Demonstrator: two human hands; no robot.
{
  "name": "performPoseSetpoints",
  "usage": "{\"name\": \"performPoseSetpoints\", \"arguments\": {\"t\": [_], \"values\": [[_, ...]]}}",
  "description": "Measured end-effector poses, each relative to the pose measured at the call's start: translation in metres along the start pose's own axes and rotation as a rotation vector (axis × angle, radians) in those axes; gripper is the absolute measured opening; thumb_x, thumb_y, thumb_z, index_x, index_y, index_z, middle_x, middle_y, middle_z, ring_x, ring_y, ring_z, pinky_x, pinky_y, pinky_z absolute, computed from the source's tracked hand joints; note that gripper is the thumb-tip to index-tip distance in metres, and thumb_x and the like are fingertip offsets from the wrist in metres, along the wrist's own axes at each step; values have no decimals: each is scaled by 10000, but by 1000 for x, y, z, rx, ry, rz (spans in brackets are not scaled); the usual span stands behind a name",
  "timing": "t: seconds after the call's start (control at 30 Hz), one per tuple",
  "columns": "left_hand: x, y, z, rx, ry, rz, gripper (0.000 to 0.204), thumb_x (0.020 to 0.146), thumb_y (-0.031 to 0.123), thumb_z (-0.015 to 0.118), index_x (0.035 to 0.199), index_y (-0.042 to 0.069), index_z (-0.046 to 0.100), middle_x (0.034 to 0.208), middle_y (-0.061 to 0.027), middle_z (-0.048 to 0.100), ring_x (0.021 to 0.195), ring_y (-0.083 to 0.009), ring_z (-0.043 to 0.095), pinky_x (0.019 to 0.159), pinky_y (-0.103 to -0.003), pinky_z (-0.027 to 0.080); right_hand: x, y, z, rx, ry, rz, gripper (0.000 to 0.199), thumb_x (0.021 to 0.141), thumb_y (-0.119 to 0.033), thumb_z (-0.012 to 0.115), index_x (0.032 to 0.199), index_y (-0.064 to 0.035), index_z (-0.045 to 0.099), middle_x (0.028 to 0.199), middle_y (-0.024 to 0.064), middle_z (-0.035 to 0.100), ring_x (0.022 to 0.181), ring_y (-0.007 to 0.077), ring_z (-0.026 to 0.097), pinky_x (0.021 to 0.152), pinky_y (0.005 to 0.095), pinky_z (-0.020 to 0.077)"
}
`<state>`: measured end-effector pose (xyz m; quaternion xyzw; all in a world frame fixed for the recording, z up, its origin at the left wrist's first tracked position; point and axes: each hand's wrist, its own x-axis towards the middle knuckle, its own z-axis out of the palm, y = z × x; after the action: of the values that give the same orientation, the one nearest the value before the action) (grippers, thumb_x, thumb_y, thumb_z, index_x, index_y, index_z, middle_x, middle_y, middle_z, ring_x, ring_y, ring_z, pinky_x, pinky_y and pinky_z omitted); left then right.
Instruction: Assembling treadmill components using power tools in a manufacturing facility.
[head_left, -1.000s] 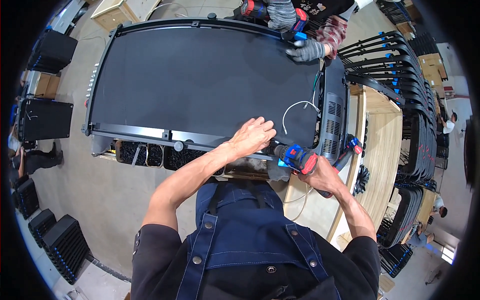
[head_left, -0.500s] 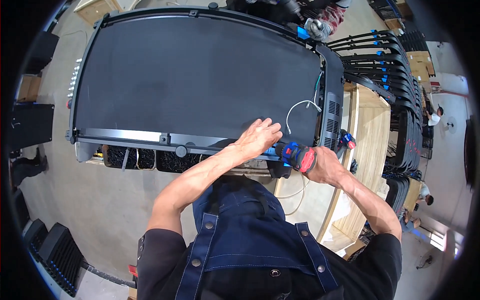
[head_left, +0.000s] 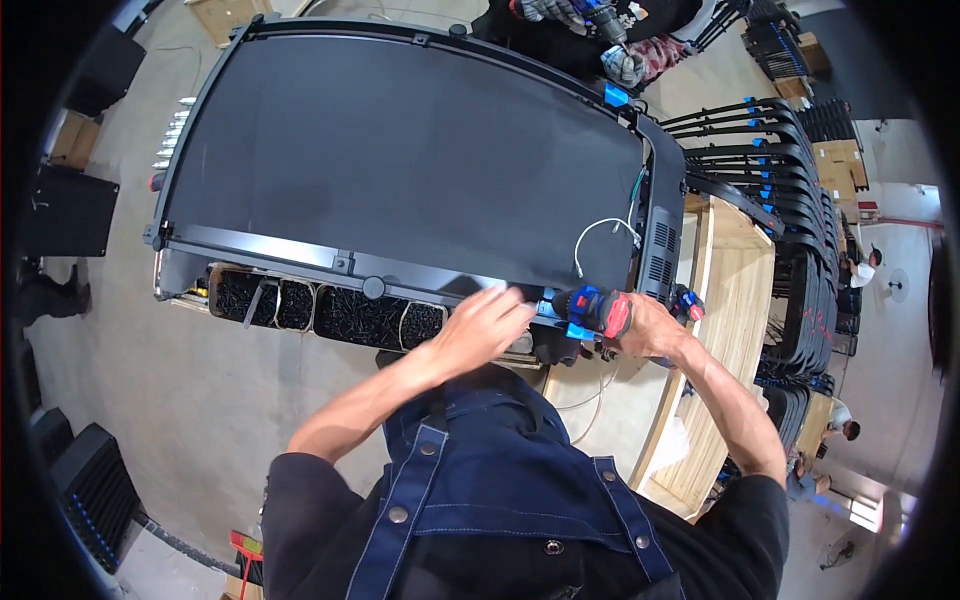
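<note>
My right hand (head_left: 650,328) grips a blue and red cordless drill (head_left: 597,310), its nose pointing left along the near side rail (head_left: 410,284) of a treadmill deck. Just left of the drill's nose is my left hand (head_left: 487,325), fingers bent and drawn together at the rail's near edge. Whatever may be between those fingertips is hidden. Bright blue pieces (head_left: 578,331) show beneath the drill. The deck carries a wide black belt (head_left: 400,150). A loose white cable (head_left: 590,235) with a plug lies on the belt's right end.
Below the near rail, bins of black screws (head_left: 362,315) stand in a row. A wooden crate (head_left: 735,300) is at the right, with another drill (head_left: 688,304) by it. Stacked black frames (head_left: 790,180) stand beyond. Across the deck, a co-worker's gloved hand (head_left: 625,66) is beside a drill (head_left: 605,22).
My left hand has moved off the belt's edge, left and toward me, to the near rail. The right hand still holds the drill in nearly the same place. More of the co-worker shows.
</note>
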<state>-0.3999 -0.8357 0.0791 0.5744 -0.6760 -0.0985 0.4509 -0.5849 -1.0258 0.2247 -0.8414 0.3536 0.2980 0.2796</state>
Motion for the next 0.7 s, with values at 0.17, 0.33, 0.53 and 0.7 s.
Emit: {"name": "performPoseSetpoints", "arguments": {"t": [0.17, 0.33, 0.53, 0.7], "values": [[-126, -47, 37, 232, -411, -582, 241, 787, 83, 662, 1012, 56, 581, 1064, -178, 573, 979, -373, 624, 777, -461, 580, -9, 11, 11, 34, 74, -106, 366, 692, -142, 807, 979, -7, 625, 832, 191, 681, 786, 398, 645, 766, 432, 534], [-201, -118, 94, 517, -502, -649, 313, 776, 69, 672, 1068, 62, 559, 1094, -202, 583, 1013, -371, 636, 719, -444, 595, -33, 16, 23, 143, 233, -205, 380, 694, -95, 754, 1050, -9, 652, 849, 236, 671, 858, 440, 646, 794, 445, 523], [-194, -110, 79, 400, -586, -662, 233, 833, 77, 646, 1051, 46, 568, 902, -215, 687, 814, -398, 704, 659, -481, 567, -68, 33, 59, 436, 232, -170, 348, 732, -135, 803, 1012, 9, 656, 884, 154, 697, 804, 288, 681, 785, 384, 530], [-208, -103, 80, 141, -344, -1052, 219, 834, 42, 682, 1051, 69, 691, 866, -102, 755, 820, -262, 737, 697, -413, 556, -60, 45, 108, 603, 172, -121, 392, 750, -143, 823, 1081, -4, 667, 915, 120, 712, 842, 240, 683, 839, 362, 540]]}}
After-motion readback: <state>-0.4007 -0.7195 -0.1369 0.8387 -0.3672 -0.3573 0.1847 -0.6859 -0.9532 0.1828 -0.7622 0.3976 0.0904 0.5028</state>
